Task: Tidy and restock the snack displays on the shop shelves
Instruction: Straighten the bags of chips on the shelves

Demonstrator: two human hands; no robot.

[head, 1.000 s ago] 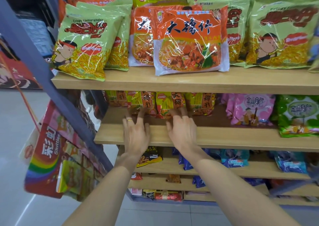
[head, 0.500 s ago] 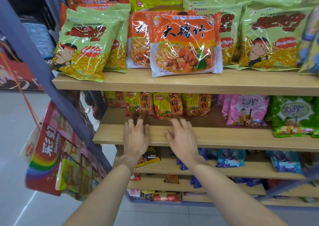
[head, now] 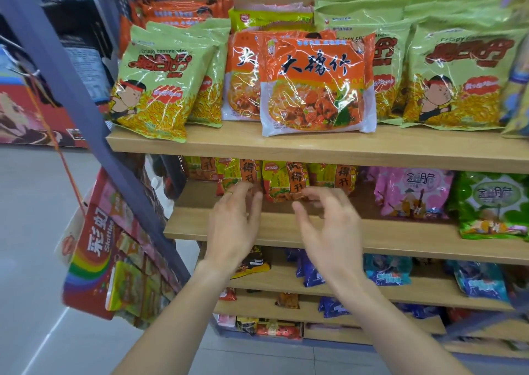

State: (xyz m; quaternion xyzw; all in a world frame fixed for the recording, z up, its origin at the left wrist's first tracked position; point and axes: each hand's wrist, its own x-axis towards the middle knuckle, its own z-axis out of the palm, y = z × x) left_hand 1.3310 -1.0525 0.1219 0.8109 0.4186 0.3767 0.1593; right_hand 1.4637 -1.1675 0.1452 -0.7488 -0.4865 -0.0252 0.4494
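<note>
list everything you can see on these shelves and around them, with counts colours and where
green snack bags: several, stacked, top shelf left and right
orange noodle packs: at least two, top shelf centre
yellow-green packets: about four, second shelf left, at the back
pink bag: one, second shelf, right of centre
green-and-white bag: one, second shelf right
blue bags: several, third shelf
red rainbow Skittles pack: one, hanging at the rack's left end
left hand: fingertips at a yellow-green packet
right hand: fingers loosely curled, holds nothing
</note>
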